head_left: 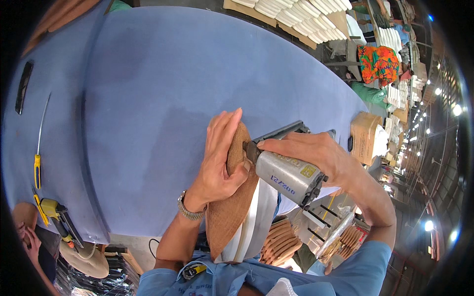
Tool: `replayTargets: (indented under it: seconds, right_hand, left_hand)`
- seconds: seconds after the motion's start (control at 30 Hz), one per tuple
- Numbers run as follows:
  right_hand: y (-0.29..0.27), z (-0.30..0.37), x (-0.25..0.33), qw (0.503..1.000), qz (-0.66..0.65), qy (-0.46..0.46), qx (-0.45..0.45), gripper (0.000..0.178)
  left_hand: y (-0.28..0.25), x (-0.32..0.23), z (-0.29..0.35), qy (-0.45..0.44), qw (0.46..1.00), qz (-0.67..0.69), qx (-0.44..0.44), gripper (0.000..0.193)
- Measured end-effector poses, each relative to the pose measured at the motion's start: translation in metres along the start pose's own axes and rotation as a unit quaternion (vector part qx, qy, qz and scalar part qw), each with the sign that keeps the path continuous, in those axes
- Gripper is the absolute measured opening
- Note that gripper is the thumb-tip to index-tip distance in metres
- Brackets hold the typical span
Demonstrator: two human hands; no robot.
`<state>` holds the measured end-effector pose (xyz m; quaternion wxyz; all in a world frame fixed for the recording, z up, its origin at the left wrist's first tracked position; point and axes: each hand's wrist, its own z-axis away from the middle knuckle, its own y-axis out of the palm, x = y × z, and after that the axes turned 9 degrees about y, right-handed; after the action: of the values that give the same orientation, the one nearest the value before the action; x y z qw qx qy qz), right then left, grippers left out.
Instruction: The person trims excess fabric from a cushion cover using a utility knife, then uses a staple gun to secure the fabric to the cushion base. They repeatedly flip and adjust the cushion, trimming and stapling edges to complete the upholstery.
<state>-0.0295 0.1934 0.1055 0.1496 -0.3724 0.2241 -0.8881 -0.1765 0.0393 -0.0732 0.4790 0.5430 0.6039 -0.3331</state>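
Note:
A brown fabric-covered seat pad (228,222) stands on edge in front of my body, its white inner side facing right. My left hand (217,160) grips the pad's upper part, its thumb bent over the fabric near the edge and its fingers along the far side. In my right hand (316,152) is a silver staple gun (286,176), held sideways. The gun's nose meets the pad's edge close to my left thumb. My right palm hides much of the gun's handle.
A blue padded table (158,84) spreads ahead. On its left lie a yellow-handled screwdriver (37,170), a black strip (23,86) and another staple gun (57,212). Another person's hand (30,241) is at lower left. A cardboard box (364,138) stands right; brown pads (280,241) are stacked below.

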Motion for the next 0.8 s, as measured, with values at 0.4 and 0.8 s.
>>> replayTargets:
  seconds: [0.4,0.8]
  right_hand:
    - [0.023,0.001,0.004,0.992,0.095,0.018,-0.082,0.077]
    - [0.012,-0.003,-0.002,0.997,0.034,0.031,-0.058,0.081]
  left_hand:
    - [-0.019,0.035,-0.067,-0.104,0.987,0.072,0.094,0.053]
    - [-0.017,0.055,-0.084,-0.141,0.966,0.163,0.143,0.071]
